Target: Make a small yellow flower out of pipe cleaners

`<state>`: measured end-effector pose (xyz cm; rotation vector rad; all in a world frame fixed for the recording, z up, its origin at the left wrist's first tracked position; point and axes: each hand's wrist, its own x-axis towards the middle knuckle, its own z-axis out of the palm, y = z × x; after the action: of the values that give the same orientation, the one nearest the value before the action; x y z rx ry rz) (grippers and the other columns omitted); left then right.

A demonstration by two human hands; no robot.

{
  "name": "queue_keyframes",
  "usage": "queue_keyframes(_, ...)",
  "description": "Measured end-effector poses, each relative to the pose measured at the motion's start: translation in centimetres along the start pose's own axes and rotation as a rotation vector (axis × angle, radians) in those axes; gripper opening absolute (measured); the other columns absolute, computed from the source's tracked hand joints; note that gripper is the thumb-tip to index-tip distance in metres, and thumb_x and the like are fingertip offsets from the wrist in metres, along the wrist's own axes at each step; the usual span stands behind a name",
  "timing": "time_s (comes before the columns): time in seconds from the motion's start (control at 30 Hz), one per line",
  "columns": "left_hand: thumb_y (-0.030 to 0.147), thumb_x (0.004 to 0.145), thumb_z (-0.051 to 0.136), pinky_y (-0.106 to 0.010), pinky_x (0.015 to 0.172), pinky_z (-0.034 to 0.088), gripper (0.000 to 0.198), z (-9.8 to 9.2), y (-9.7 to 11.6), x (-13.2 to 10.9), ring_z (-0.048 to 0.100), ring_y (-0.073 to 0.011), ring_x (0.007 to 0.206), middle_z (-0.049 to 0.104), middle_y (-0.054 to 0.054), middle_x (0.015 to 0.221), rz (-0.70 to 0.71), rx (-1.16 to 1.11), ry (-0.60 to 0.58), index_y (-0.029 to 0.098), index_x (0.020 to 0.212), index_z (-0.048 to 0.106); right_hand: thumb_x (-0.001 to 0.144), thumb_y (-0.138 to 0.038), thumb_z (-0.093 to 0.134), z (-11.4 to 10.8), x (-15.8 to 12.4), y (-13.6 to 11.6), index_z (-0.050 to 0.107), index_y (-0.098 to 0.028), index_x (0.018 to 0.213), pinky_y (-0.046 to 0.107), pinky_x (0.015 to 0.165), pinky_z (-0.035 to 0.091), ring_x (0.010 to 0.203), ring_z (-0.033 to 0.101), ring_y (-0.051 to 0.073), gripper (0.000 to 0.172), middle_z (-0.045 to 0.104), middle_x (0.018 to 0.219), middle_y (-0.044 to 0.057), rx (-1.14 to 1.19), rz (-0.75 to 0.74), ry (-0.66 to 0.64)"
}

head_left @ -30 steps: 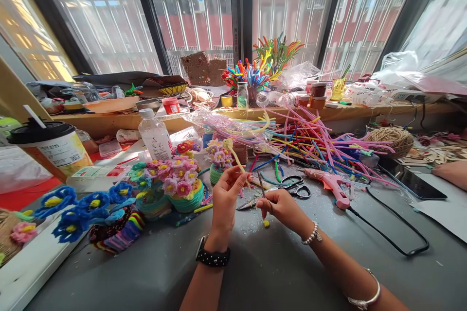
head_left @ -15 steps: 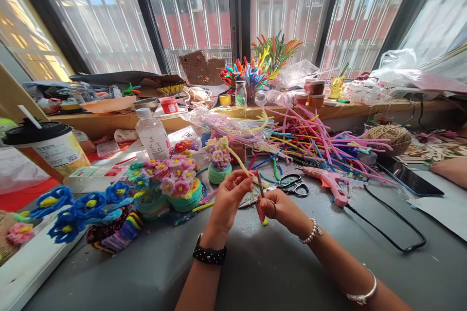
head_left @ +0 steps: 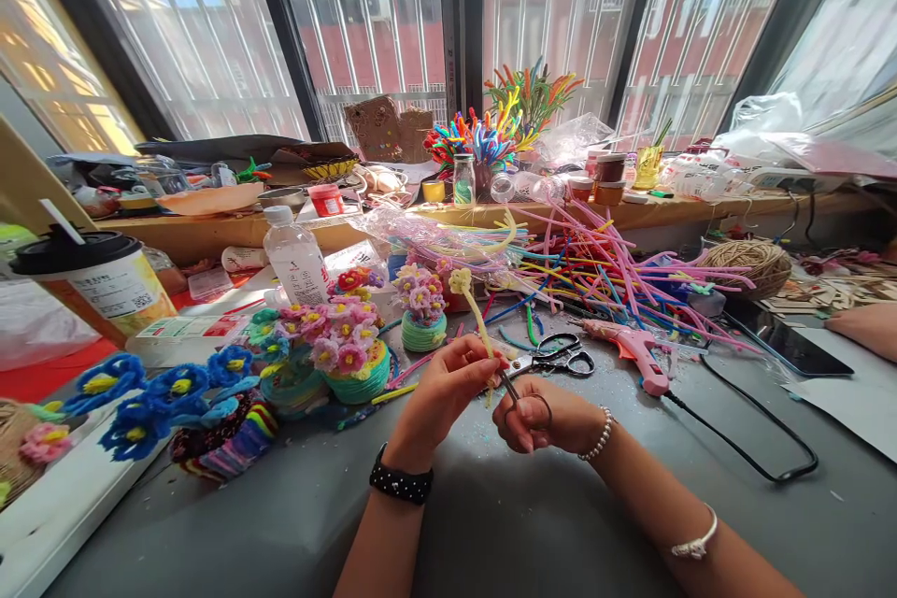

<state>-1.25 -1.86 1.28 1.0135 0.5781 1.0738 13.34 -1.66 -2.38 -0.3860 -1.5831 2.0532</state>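
Note:
My left hand (head_left: 444, 394) pinches a pale yellow pipe cleaner (head_left: 474, 306) that rises from my fingers and ends in a small curled tip. My right hand (head_left: 548, 421) is closed on small scissors (head_left: 519, 397), fingers through a loop, with the blades pointing up at the yellow pipe cleaner near my left fingertips. Both hands hover over the grey tabletop (head_left: 491, 523). A black watch band is on my left wrist and beaded bracelets on my right.
Black scissors (head_left: 561, 357) and a pink glue gun (head_left: 634, 355) with a black cord lie just beyond my hands. Pipe-cleaner flower baskets (head_left: 350, 350), blue flowers (head_left: 161, 397), a water bottle (head_left: 295, 259) and a lidded cup (head_left: 94, 280) stand left. Loose pipe cleaners (head_left: 603, 276) pile behind. Another person's hand (head_left: 865, 329) rests far right.
My right hand has turned and lowered, so the scissors now point up at the yellow pipe cleaner. My left hand tipped the pipe cleaner more upright.

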Motion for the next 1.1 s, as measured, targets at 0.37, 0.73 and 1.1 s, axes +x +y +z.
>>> queue_keyframes(0.37, 0.014, 0.063, 0.059, -0.019, 0.056, 0.036, 0.007, -0.2, 0.0, 0.0, 0.045, -0.0057, 0.055, 0.056, 0.001, 0.068, 0.025, -0.085, -0.052, 0.015, 0.057, 0.055, 0.062, -0.058, 0.055, -0.4, 0.3, 0.7, 0.041, -0.012, 0.039, 0.017, 0.035, 0.015, 0.030, 0.022, 0.001, 0.053, 0.028, 0.031, -0.008, 0.268, -0.080, -0.045)
queue_keyframes(0.73, 0.017, 0.059, 0.063, -0.021, 0.055, 0.037, 0.007, -0.1, -0.1, -0.1, 0.044, -0.0050, 0.050, 0.057, 0.000, 0.069, -0.008, -0.123, -0.073, 0.015, 0.058, 0.056, 0.057, -0.061, 0.055, -0.1, 0.1, 0.9, 0.044, -0.013, 0.038, 0.016, 0.029, 0.014, 0.025, 0.022, 0.001, 0.053, 0.032, 0.029, -0.007, 0.256, -0.061, -0.091)
queue_keyframes(1.1, 0.021, 0.063, 0.062, -0.020, 0.056, 0.036, 0.008, -0.8, -0.7, 0.9, 0.053, -0.0107, 0.067, 0.065, -0.005, 0.079, 0.158, 0.207, 0.203, 0.015, 0.065, 0.058, 0.059, -0.051, 0.061, -0.2, 0.2, -0.8, 0.041, -0.014, 0.046, 0.021, 0.041, 0.011, 0.039, 0.017, 0.003, 0.044, 0.027, 0.042, -0.008, 0.065, -0.122, 0.400)
